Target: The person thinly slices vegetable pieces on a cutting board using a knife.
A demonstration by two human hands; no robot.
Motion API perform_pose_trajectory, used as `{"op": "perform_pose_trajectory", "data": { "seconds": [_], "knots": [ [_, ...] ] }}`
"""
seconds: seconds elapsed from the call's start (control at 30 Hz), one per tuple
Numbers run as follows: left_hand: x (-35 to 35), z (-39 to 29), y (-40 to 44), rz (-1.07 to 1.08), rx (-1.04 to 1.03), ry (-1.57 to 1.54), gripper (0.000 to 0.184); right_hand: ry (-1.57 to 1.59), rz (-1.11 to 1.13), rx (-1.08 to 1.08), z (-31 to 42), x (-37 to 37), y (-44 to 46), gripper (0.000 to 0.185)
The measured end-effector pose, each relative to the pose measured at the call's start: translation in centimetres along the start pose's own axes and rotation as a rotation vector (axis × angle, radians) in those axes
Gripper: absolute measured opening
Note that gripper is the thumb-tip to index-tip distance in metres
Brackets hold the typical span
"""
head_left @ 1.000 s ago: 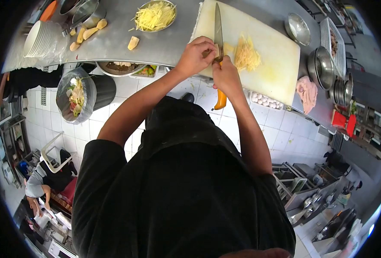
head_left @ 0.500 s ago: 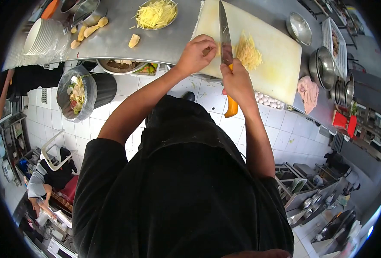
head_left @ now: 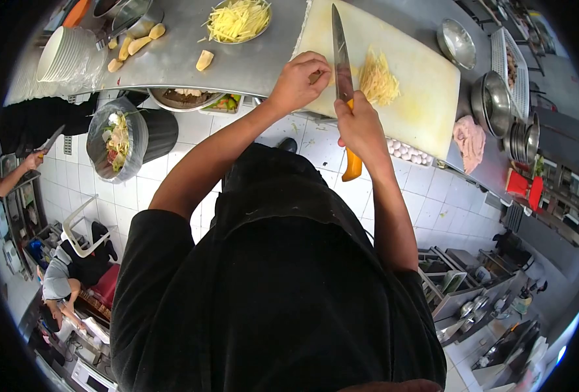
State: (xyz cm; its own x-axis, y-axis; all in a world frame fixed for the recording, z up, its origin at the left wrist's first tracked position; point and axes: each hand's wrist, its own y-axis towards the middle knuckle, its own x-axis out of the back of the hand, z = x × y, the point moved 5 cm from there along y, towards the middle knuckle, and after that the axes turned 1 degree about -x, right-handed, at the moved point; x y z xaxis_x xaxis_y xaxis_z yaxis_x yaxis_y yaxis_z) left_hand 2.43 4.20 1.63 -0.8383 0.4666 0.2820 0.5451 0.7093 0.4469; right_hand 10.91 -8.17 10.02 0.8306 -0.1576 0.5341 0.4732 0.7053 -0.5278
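My right hand (head_left: 362,129) is wrapped round the yellow handle of a kitchen knife (head_left: 343,62). The blade stretches away across the cutting board (head_left: 426,98), its tip near the far edge. Just left of the blade, my left hand (head_left: 301,83) is curled with fingertips bent in, at the board's near left side. Whatever those fingers hold, if anything, is hidden. A heap of thin pale-yellow shreds (head_left: 379,78), like cut ginger, lies on the board right of the blade.
A bowl of yellow strips (head_left: 238,21), a peeled chunk (head_left: 204,61) and several ginger-like pieces (head_left: 139,46) sit on the steel counter. Metal bowls (head_left: 492,104) and a pink cloth (head_left: 469,144) lie right. A lined bin (head_left: 116,140) stands left. Another person's hand holds a knife (head_left: 52,140).
At the far left, another person's forearm and hand with a knife have come into view. My hands, the knife and the shreds stay almost exactly where they were.
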Motion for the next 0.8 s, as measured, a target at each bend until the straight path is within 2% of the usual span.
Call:
{"op": "perform_pose_trajectory", "data": {
  "seconds": [0.3, 0.5, 0.8],
  "knots": [
    [0.1, -0.2, 0.1, 0.002, -0.007, 0.004, 0.006, -0.006, 0.012, 0.024, 0.0, -0.3, 1.0, 0.036],
    [0.0, 0.1, -0.2, -0.004, -0.027, 0.013, 0.007, -0.015, -0.002, 0.045, -0.2, -0.8, 1.4, 0.030],
    [0.1, -0.1, -0.1, 0.001, -0.001, -0.006, 0.007, 0.008, 0.035, -0.032, -1.1, -1.0, 1.1, 0.031]
  ]
}}
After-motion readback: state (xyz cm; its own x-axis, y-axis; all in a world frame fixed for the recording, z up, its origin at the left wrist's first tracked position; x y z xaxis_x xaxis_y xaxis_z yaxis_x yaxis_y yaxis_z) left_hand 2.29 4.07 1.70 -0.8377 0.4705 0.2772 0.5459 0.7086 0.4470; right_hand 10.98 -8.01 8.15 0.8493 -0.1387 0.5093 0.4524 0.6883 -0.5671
